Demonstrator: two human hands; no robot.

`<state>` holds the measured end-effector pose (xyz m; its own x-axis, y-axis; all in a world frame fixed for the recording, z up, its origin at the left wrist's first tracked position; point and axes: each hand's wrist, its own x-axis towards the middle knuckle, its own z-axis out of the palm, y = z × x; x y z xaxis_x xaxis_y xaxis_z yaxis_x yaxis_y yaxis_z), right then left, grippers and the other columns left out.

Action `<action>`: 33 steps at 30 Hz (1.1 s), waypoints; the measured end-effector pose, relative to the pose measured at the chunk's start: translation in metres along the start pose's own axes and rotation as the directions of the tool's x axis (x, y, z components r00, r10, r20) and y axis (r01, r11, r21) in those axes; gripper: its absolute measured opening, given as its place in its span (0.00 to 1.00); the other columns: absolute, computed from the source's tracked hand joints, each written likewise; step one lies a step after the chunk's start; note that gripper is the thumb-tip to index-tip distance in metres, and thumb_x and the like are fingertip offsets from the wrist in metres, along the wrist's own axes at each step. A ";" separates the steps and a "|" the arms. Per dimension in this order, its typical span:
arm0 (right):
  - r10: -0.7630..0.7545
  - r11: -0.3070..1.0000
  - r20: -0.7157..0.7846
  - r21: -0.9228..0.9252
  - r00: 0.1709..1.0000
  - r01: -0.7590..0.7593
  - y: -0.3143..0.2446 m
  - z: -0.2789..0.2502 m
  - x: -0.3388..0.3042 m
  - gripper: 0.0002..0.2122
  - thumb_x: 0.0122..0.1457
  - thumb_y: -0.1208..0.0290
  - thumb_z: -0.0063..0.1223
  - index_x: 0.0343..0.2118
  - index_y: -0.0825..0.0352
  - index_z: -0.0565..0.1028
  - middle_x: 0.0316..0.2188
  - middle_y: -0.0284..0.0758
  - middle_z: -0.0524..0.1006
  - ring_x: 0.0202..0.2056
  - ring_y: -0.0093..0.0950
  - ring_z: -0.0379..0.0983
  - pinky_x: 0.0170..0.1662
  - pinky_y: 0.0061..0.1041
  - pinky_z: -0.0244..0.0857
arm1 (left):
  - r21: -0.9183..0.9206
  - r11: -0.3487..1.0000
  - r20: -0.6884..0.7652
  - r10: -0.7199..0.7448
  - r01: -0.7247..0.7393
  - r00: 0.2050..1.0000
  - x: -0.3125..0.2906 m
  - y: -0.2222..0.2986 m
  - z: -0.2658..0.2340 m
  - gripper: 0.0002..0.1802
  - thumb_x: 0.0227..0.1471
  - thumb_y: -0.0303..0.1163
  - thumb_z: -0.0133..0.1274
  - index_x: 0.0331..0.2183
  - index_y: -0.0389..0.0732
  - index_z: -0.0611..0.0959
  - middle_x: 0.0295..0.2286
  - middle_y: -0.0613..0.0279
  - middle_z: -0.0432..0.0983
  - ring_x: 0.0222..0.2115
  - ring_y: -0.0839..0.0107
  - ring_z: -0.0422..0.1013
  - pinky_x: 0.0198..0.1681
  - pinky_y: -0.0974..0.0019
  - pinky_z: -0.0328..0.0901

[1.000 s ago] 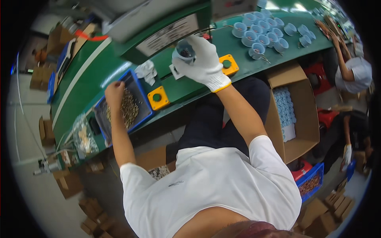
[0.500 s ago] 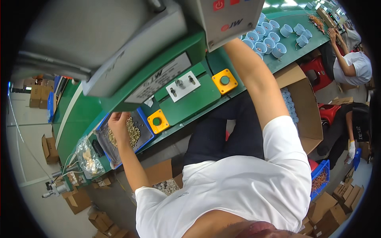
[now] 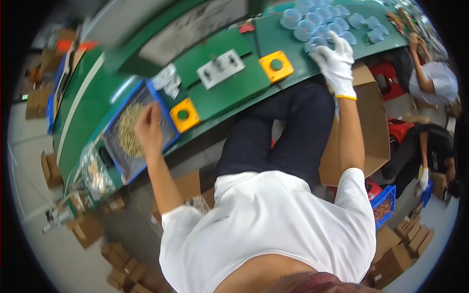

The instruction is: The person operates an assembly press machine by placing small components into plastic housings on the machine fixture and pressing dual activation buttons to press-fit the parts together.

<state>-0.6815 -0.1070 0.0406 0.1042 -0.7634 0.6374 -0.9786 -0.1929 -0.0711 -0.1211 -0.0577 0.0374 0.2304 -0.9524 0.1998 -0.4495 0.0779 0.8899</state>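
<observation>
My left hand [image 3: 149, 131], bare, hovers over the near side of a blue-rimmed tray [image 3: 172, 141] that holds many small brass-coloured parts [image 3: 129, 133]. Its fingers are drawn together; motion blur hides whatever is between them. On the right, my right hand [image 3: 336, 66] wears a white glove with a yellow cuff. Its fingers are spread with nothing in them, beside the nearest of several light-blue cups [image 3: 304, 30] on the green bench. Between my hands sits a metal fixture block [image 3: 221, 69] with dark pins, flanked by two yellow boxes with green buttons [image 3: 276, 66] [image 3: 185, 115].
A grey-green machine head [image 3: 195, 29] overhangs the bench. Crumpled plastic [image 3: 167, 80] lies behind the tray, and a clear bag [image 3: 95, 171] lies left of it. An open carton [image 3: 366, 132] stands below my right arm. Other people [image 3: 430, 78] work at the far right.
My right hand has come out from behind the machine head, now visible beside the cups. My left hand has shifted toward the tray's near right side. The whole view has shifted too.
</observation>
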 end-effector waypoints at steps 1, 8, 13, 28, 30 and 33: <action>-0.025 0.999 0.010 -0.047 1.000 0.026 -0.003 -0.001 0.004 0.12 0.52 0.62 0.75 0.38 0.59 0.89 0.61 0.44 0.77 0.62 0.49 0.70 0.64 0.45 0.65 | 0.050 0.997 0.033 0.060 -0.062 0.998 0.002 0.019 0.006 0.11 0.67 0.29 0.61 0.46 0.33 0.89 0.37 0.66 0.84 0.37 0.80 0.76 0.42 0.74 0.69; 0.197 0.475 0.010 0.874 0.980 -0.105 -0.175 -0.036 0.029 0.33 0.54 0.70 0.77 0.62 0.71 0.73 0.54 0.47 0.83 0.53 0.36 0.83 0.60 0.33 0.74 | -0.073 0.997 0.076 0.017 -0.011 0.997 -0.035 0.024 0.004 0.11 0.66 0.27 0.63 0.47 0.31 0.88 0.37 0.65 0.84 0.38 0.78 0.76 0.45 0.72 0.70; 0.156 0.522 -0.050 0.852 0.987 -0.040 -0.232 -0.020 0.061 0.36 0.50 0.67 0.79 0.61 0.73 0.74 0.52 0.45 0.83 0.52 0.38 0.84 0.57 0.34 0.77 | -0.108 0.994 0.052 0.042 -0.036 0.998 -0.050 0.019 0.007 0.10 0.66 0.29 0.63 0.44 0.31 0.88 0.37 0.63 0.85 0.38 0.77 0.76 0.44 0.72 0.70; 0.034 0.794 0.119 0.600 0.992 -0.099 -0.245 -0.024 0.084 0.26 0.50 0.63 0.74 0.52 0.65 0.79 0.45 0.43 0.83 0.44 0.46 0.82 0.49 0.40 0.78 | 0.309 0.802 0.161 0.485 -0.511 0.859 -0.048 0.025 0.031 0.07 0.54 0.23 0.67 0.37 0.36 0.90 0.39 0.55 0.85 0.43 0.54 0.80 0.47 0.56 0.75; 0.005 0.801 0.155 0.590 0.988 -0.096 -0.242 -0.027 0.083 0.25 0.51 0.62 0.73 0.51 0.66 0.80 0.45 0.43 0.84 0.44 0.46 0.82 0.50 0.42 0.77 | 0.364 0.701 0.183 0.591 -0.613 0.785 -0.048 0.026 0.030 0.08 0.51 0.21 0.68 0.37 0.37 0.90 0.38 0.58 0.86 0.44 0.53 0.79 0.49 0.54 0.74; 0.109 0.705 -0.038 0.707 0.993 -0.050 -0.214 -0.027 0.064 0.20 0.55 0.62 0.71 0.45 0.72 0.82 0.44 0.47 0.85 0.44 0.47 0.83 0.49 0.44 0.77 | 0.427 0.663 0.211 0.587 -0.614 0.781 -0.051 0.024 0.028 0.07 0.55 0.21 0.65 0.39 0.37 0.90 0.37 0.58 0.86 0.47 0.52 0.79 0.52 0.52 0.72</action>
<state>-0.4706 -0.0975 0.1174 -0.0096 -0.7559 0.6546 -0.5698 -0.5338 -0.6248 -0.1682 -0.0152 0.0369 -0.2663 -0.7605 0.5922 -0.8084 0.5108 0.2925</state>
